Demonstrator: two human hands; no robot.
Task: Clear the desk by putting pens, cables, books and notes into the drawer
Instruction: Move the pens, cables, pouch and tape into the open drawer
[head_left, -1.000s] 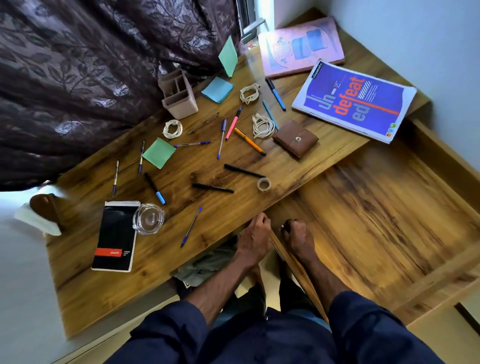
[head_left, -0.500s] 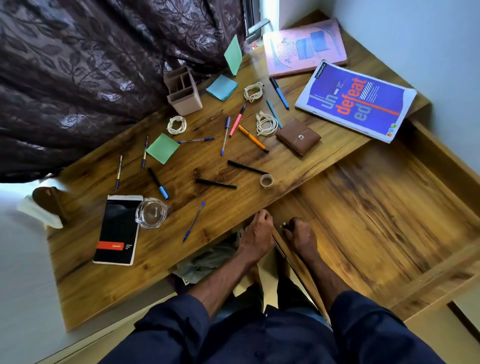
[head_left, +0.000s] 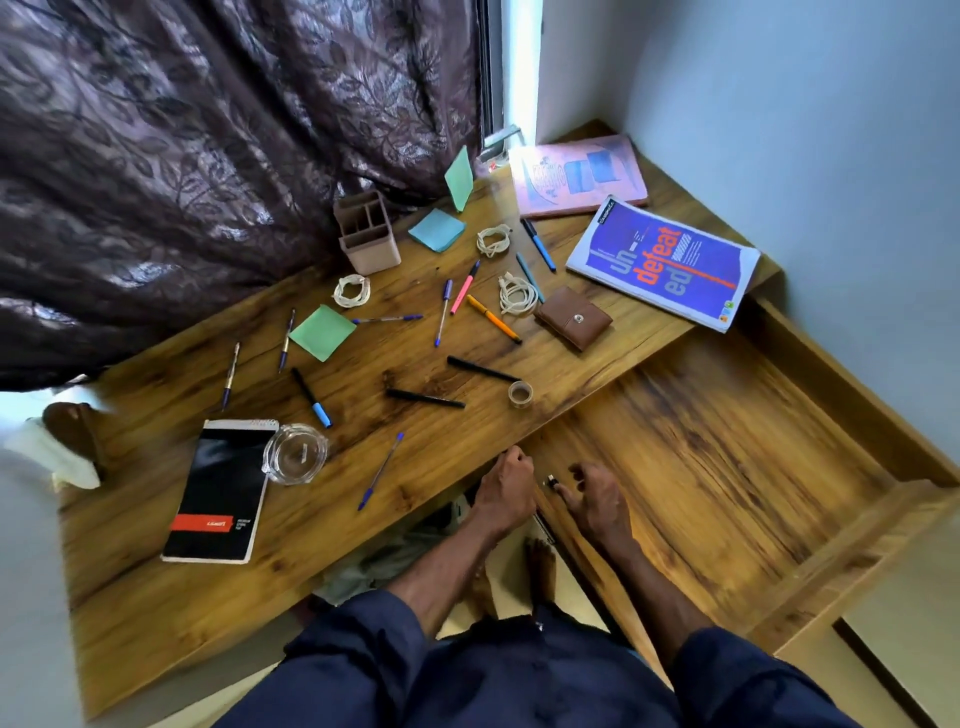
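The wooden drawer (head_left: 727, 467) stands pulled out at the right, with nothing in it. My left hand (head_left: 505, 491) has its fingers curled at the desk's front edge, beside the drawer's near corner. My right hand (head_left: 592, 499) hovers over that corner with fingers spread and nothing in it. On the desk (head_left: 156, 623) lie several pens, among them an orange pen (head_left: 493, 325) and a black pen (head_left: 425, 398). Three white cable coils (head_left: 517, 296) lie further back. A blue book (head_left: 665, 265), a pink book (head_left: 579, 176), a black notepad (head_left: 218, 493) and a green sticky note (head_left: 322, 332) also lie there.
A brown wallet (head_left: 574, 318), a tape roll (head_left: 520, 393), a glass dish (head_left: 294, 453) and a pen holder (head_left: 366, 239) sit on the desk. A dark curtain (head_left: 208, 156) hangs behind it and a wall (head_left: 831, 130) bounds the right side.
My right hand has come off the drawer's edge and spread its fingers. My left hand has shifted slightly toward the desk's front edge. The desk items lie as before.
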